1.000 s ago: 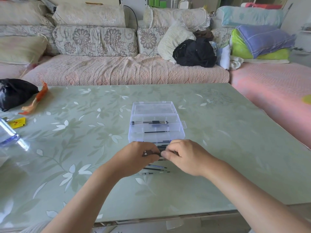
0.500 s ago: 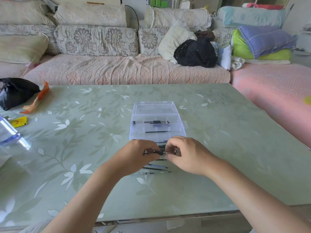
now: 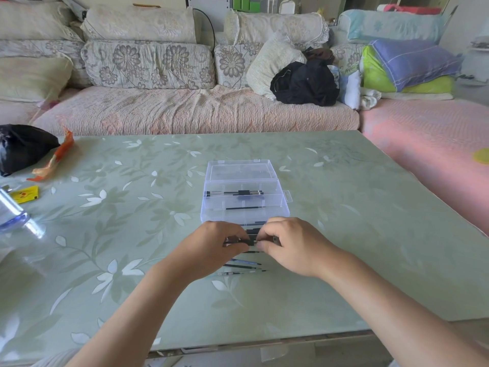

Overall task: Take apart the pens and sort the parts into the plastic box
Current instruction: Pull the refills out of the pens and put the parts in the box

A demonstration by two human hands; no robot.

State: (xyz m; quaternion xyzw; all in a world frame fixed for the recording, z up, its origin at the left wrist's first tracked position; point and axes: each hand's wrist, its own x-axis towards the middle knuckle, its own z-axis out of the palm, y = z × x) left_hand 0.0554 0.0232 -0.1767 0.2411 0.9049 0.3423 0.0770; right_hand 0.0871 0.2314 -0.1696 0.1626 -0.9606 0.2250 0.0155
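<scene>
Just in front of the clear compartmented plastic box (image 3: 219, 211), above the pale green leaf-patterned counter (image 3: 132, 234): slim black pen (image 3: 247, 242) held level, pinched at one end by left hand (image 3: 211, 245) and at the other by right hand (image 3: 293, 247), fingers of both curled round it. Looks like mid pull or mid unscrew; cannot tell which, joint hidden by fingertips.

Box open, lid folded back. Far compartment: black-and-clear pen barrels (image 3: 232, 192). Middle compartment: one thin black refill (image 3: 244, 208). Near compartment mostly hidden behind hands. On counter, on the near side of the hands: loose thin refills (image 3: 243, 266), not yet sorted.

Risks from here, as judged:
- Sudden give at the joint: small part flung across slick counter, hard to spot on leaf pattern.
- Hands jerking apart: knuckles into near wall of box, light box shoved, sorted parts mixed.
- Wrists low over loose refills: nudged, rolled toward counter edge.
- Bending instead of straight pull: refill kinked, possible ink leak.

Safer: short straight pull, close over the box.
</scene>
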